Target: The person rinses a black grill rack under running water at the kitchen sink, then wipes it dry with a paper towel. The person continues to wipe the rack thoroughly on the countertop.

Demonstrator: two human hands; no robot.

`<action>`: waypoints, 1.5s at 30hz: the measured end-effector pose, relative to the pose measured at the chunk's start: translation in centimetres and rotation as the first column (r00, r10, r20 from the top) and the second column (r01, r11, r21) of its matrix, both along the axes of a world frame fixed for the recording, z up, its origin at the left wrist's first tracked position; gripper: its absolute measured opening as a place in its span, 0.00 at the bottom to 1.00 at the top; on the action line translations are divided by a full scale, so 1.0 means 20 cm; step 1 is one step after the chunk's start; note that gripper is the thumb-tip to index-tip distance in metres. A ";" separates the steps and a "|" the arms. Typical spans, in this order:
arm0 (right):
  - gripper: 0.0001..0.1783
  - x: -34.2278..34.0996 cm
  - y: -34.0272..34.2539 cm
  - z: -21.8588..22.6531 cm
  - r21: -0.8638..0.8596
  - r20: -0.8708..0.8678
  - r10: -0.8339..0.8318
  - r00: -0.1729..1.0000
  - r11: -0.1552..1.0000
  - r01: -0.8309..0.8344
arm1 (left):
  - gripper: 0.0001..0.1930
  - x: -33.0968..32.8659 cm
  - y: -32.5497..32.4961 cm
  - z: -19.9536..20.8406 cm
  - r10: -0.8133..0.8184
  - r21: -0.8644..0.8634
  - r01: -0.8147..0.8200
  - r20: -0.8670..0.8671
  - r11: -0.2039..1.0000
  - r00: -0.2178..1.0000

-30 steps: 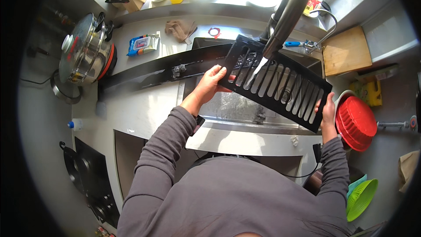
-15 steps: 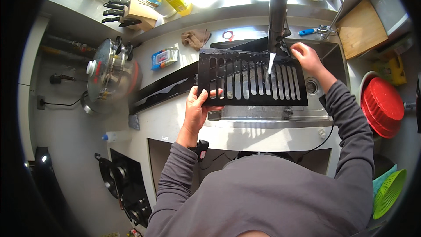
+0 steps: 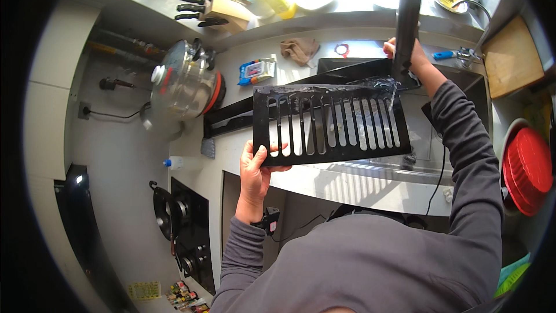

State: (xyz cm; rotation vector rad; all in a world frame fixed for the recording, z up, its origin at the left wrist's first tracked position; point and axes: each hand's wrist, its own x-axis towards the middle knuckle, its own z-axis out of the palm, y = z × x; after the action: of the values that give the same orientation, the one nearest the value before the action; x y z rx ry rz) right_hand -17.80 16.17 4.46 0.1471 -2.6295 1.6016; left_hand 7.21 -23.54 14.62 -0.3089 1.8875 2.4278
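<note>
My left hand grips the lower left corner of a black slotted panel, thumb on its face and fingers behind. The wet panel is tilted over the front of the sink. Water from the grey faucet splashes near its upper right corner. My right hand is up at the faucet, its fingers curled around the pipe, which hides part of them. Behind the panel, a long black trough-like piece lies slantwise from the counter across the sink.
A brown cloth, a wipes pack and a brush lie on the counter. A knife block and a lidded glass pot stand left. Red basins and a cutting board are at right.
My right hand has moved from beside the panel's upper right corner up to the faucet. My left hand has brought the panel left and nearer to me. The view has swung left.
</note>
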 end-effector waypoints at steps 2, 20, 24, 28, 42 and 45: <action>0.13 -0.01 0.01 -0.06 0.132 -0.096 0.047 0.994 0.991 -0.034 | 0.07 0.05 -0.06 0.03 0.037 -0.023 -0.037 -0.008 0.999 0.999; 0.10 0.72 -0.50 -0.09 -0.013 0.314 -0.001 0.950 1.000 0.005 | 0.07 0.23 -1.15 0.16 -0.004 -0.021 0.002 -0.059 1.000 0.998; 0.11 0.62 -0.93 -0.02 0.028 0.300 0.051 0.953 0.998 -0.063 | 0.09 0.23 -1.42 0.15 -0.011 -0.006 0.010 -0.093 1.000 0.996; 0.12 0.42 -1.38 0.06 0.083 0.216 0.151 0.965 0.982 -0.172 | 0.09 0.23 -1.58 0.11 0.020 0.031 -0.018 -0.073 0.999 0.997; 0.18 -0.47 -2.32 -0.25 0.654 -0.155 0.440 0.885 0.717 -0.242 | 0.09 0.22 -1.67 -0.16 0.150 0.059 -0.155 0.093 0.986 0.984; 0.17 -0.55 -2.35 -0.31 0.699 -0.005 0.443 0.897 0.643 -0.314 | 0.09 0.21 -1.68 -0.19 0.174 0.050 -0.182 0.124 0.982 0.977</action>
State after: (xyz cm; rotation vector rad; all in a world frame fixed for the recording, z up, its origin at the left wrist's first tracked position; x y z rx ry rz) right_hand -28.75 -30.80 -1.69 0.8880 -3.0233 0.5031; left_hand 11.51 -57.24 10.83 -0.6301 1.8039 2.5079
